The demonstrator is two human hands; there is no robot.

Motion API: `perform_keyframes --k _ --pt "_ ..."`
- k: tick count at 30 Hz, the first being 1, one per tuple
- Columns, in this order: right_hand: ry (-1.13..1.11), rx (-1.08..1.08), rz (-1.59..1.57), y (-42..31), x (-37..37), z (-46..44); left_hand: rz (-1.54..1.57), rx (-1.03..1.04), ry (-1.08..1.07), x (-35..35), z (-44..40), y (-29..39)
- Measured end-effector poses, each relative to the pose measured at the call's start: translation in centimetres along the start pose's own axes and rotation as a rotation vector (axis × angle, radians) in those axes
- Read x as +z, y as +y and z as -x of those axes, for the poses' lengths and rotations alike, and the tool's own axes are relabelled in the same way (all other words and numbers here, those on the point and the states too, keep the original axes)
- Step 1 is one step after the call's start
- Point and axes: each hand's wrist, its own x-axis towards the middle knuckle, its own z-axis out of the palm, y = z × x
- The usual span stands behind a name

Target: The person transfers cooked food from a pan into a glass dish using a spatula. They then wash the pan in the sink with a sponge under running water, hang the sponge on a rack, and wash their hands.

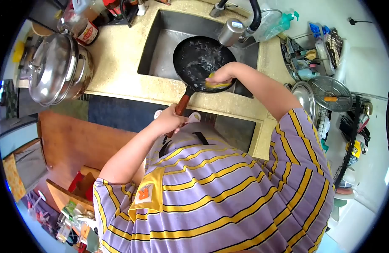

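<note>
- Two-handed at the sink (pixel 160 52): on its near side, with the left hand (pixel 171 120), grips the wooden handle (pixel 182 104), fingers wrapped tight; over its basin, with the right hand (pixel 223 75), presses the yellow scrubber (pixel 217 85) to the inside of the black wok (pixel 194 59), fingers bent together around it.
- Covers part of the handle with the left palm, leaving only the dark end in view beyond; hides most of the scrubber under the right hand. Cannot tell sponge from cloth.
- Cannot see the underside of the wok or the part of the sink below it; cannot tell contact with the sink's near edge from a slight gap.
- Holds the wok, wet inside, tilted or level (too hard to judge) above the sink, with left fingers outside the bowl and right fingers inside, near the right-hand rim.
- Works just beside the silver tap fitting (pixel 231 31), over the sink; cannot clearly make out a stream.
- Stands before the pale counter (pixel 118 55), with the lidded steel pot (pixel 55 69) and a red-labelled jar (pixel 87 33) to the left of the sink, and the wire rack (pixel 287 63), crowded and partly hard to read, to its right.
</note>
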Motion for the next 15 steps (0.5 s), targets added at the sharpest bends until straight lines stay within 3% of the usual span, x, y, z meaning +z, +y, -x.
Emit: perform_keyframes --k 5,6,9,10,11,13,14,15 --pt "-0.193 -0.446 -0.669 -5.9 1.2 3.0 0.279 -0.226 -0.097 -0.3 -0.6 -0.4" --pt "-0.030 -0.519 -0.746 -6.6 1.5 2.8 0.352 -0.249 -0.206 -0.7 -1.7 -1.4" --pt "0.034 -0.647 -0.851 -7.8 1.9 0.8 0.602 -0.204 -0.319 0.4 -2.6 -1.1" --pt "0.186 -0.600 -0.931 -9.3 2.6 1.7 0.734 -0.185 -0.415 0.4 -3.3 -0.9" --pt "0.388 -0.480 -0.706 -9.3 2.0 0.5 0.863 -0.159 -0.515 0.2 -4.2 -0.6" --pt "0.490 -0.440 -0.557 -9.8 1.2 0.4 0.943 -0.216 -0.431 0.1 -3.7 1.8" --pt "0.546 -0.382 -0.597 -9.8 0.1 0.6 0.941 -0.236 -0.408 -0.5 -3.7 2.4" --pt "0.600 -0.495 -0.760 -9.5 -0.8 0.4 0.935 -0.257 -0.385 -1.0 -3.7 2.9"
